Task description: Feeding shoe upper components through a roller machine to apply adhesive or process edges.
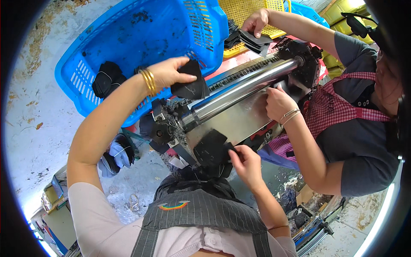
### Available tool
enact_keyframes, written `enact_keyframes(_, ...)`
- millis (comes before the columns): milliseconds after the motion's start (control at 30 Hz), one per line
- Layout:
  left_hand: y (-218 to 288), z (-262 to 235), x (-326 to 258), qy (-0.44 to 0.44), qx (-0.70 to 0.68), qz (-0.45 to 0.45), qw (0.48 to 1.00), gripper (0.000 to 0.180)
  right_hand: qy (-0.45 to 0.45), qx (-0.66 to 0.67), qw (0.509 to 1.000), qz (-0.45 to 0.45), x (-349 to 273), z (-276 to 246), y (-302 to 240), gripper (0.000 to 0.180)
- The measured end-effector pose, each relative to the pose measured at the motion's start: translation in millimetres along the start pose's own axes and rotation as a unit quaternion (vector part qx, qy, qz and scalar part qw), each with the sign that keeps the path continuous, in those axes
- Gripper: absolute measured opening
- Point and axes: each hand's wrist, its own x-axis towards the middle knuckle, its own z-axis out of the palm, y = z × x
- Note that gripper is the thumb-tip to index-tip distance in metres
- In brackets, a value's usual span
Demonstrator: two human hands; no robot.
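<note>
A roller machine (239,92) stands between the person and a co-worker (355,128) at its right. Behind its left end lies a crate (141,38) holding fabric pieces (107,77); another crate (252,13) sits behind its right end.

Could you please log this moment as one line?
left hand: holds black piece above roller | right hand: grips black piece | co-worker hand: at roller

Left hand (169,73) raised on an outstretched arm, fingers pinching shut; right hand (246,162) low, bent-elbowed, fingertips pinching closed.
</note>
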Motion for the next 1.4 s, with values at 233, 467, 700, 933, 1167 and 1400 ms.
enact_keyframes(233, 7, 11, -12, -0.058, -0.129, -0.055, 0.988, 0.027, -0.007, -0.057, 0.995, -0.082, 8, -2, -1, 0.014)
enact_keyframes(467, -2, 23, -6, -0.077, -0.17, -0.125, 0.975, 0.02, -0.08, 0.357, 0.899, 0.242, 25, -18, -11, 0.02)
enact_keyframes(700, -19, 29, 7, -0.066, -0.139, -0.192, 0.969, 0.018, -0.003, 0.181, 0.98, 0.083, 34, 9, -23, 0.022)
enact_keyframes(933, 1, 7, -3, 0.001, -0.068, -0.051, 0.996, 0.028, -0.029, -0.039, 0.995, -0.085, 8, -14, -1, 0.015)
enact_keyframes(1167, 5, 28, -5, -0.097, -0.127, -0.096, 0.982, 0.022, -0.081, 0.369, 0.898, 0.225, 39, 0, -19, 0.018)
enact_keyframes(1400, -18, 20, 3, -0.089, -0.15, -0.158, 0.972, 0.02, -0.058, -0.108, 0.992, -0.031, 7, 7, -11, 0.036)
